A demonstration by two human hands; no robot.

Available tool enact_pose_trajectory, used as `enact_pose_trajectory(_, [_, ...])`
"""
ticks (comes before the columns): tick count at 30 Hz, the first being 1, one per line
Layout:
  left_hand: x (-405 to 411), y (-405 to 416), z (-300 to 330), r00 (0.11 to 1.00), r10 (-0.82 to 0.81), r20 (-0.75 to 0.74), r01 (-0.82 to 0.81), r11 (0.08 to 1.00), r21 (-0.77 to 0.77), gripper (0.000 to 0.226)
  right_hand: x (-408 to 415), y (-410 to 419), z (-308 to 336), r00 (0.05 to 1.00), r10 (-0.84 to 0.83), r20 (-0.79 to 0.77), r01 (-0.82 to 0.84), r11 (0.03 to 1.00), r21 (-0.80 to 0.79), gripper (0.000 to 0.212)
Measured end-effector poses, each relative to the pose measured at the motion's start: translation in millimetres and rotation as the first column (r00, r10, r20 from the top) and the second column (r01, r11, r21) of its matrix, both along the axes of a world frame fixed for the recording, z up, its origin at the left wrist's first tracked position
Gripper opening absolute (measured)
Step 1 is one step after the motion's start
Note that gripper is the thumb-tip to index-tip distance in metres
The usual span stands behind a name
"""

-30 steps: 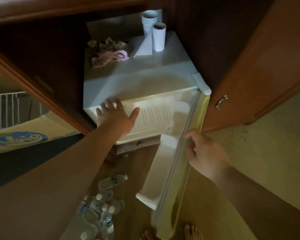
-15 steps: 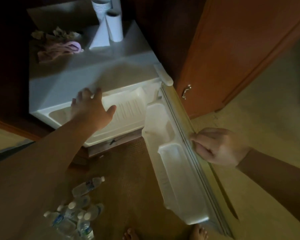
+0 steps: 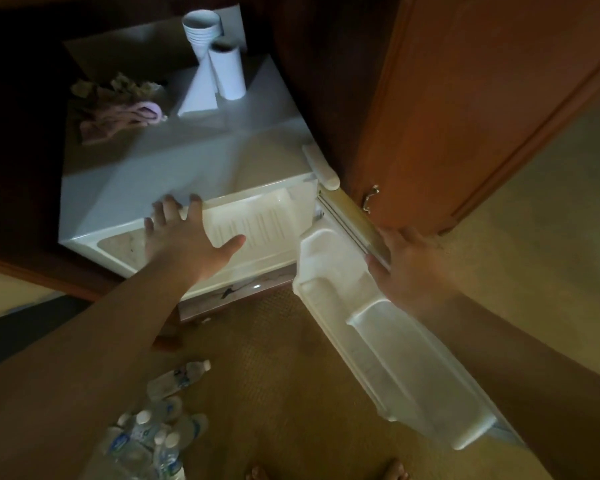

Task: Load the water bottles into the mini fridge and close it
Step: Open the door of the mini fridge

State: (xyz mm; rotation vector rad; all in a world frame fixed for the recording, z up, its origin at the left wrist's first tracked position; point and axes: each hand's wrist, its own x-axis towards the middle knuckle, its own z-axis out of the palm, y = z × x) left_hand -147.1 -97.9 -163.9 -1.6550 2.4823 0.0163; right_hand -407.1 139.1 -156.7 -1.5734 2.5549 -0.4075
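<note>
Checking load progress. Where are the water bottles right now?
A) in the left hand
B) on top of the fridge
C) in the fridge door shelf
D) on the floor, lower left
D: the water bottles lie clustered on the floor, while the fridge door shelf shows empty and the left hand holds nothing.

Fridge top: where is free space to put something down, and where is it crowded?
Free: the front half of the fridge top, between the pink cloth and the left hand. Crowded: the back, with the cloth, paper cups and paper roll.
</note>
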Motion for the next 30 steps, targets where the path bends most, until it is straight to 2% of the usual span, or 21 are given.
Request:
enact_pose_trajectory(3, [3, 2, 0, 1.0, 0.0, 0.028, 0.0, 1.0, 0.012, 0.118, 1, -10, -8, 0.996, -0.085, -0.031, 0.087, 0.993, 0.081, 0.043])
enact_pose_trajectory(11, [10, 4, -1, 1.0, -0.02, 0.024, 0.02, 1.0, -0.001, 0.119, -5, -14, -12, 0.981, -0.193, -0.005, 0.193, 0.979, 0.064, 0.044])
enact_pose_trajectory(19, [11, 1, 0, 0.997, -0.023, 0.074, 0.021, 0.999, 0.031, 0.122, -23, -17, -7, 0.986, -0.168, 0.012, 0.165, 0.981, 0.104, 0.045])
enact_pose_trajectory(30, [11, 2, -1, 1.0, 0.018, 0.012, -0.019, 0.999, 0.051, 0.114, -39, -16, -23, 0.994, -0.094, -0.064, 0.105, 0.975, 0.194, 0.05])
